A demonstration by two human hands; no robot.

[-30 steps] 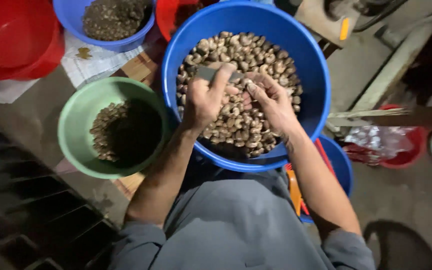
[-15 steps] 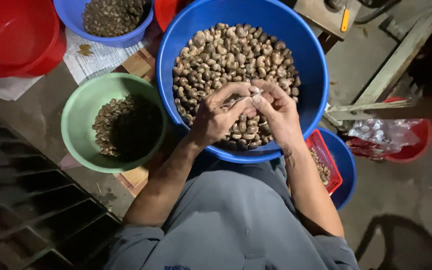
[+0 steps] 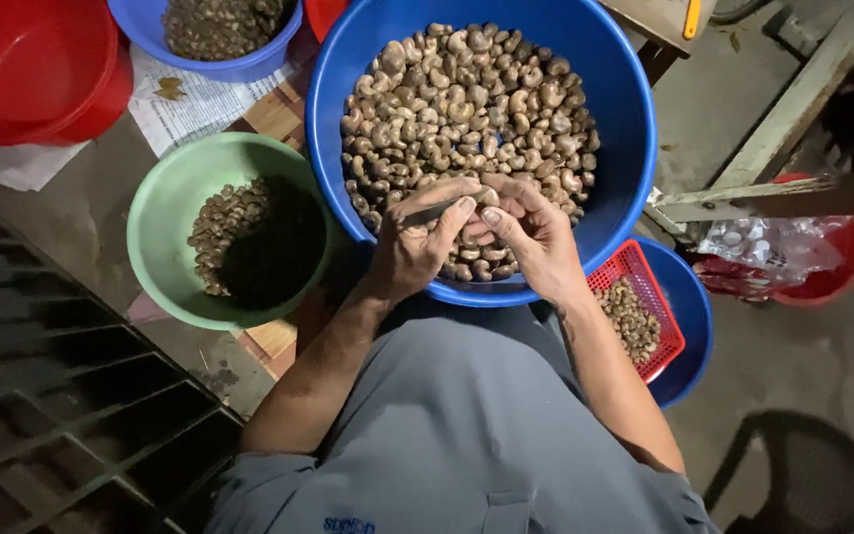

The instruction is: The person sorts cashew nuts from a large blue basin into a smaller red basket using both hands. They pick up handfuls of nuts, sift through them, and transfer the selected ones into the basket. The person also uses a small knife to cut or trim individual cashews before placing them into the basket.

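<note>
Cashew nut (image 3: 487,195) between two hands, one knife (image 3: 434,211)

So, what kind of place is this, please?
Probably a small, informal nut-shelling workplace: a big round blue plastic basin heaped with curved brown nuts, a green plastic bowl of sorted pieces, and a bare concrete floor.
</note>
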